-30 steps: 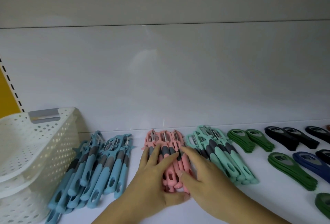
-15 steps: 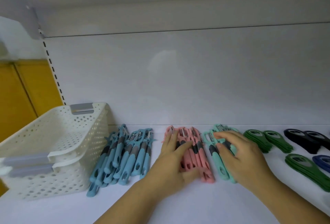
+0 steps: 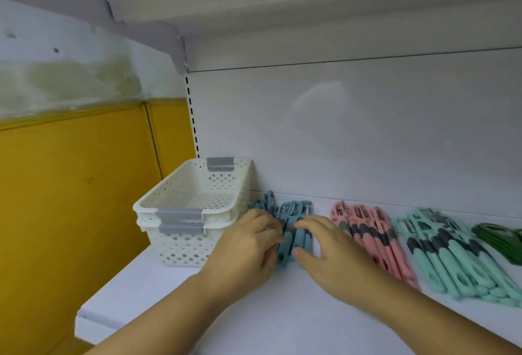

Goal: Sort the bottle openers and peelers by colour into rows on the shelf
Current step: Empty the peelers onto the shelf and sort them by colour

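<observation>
Both hands (image 3: 245, 247) (image 3: 332, 253) on blue peelers (image 3: 298, 237)

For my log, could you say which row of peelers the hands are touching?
The blue row beside the basket: left hand and right hand rest on it; pink row and mint row untouched.

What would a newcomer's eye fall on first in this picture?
The left hand and right hand meet on a bundle of blue peelers on the shelf. Right of them lie rows of pink peelers and mint peelers. Left of them stand two stacked white baskets beside a bright yellow wall.
</observation>
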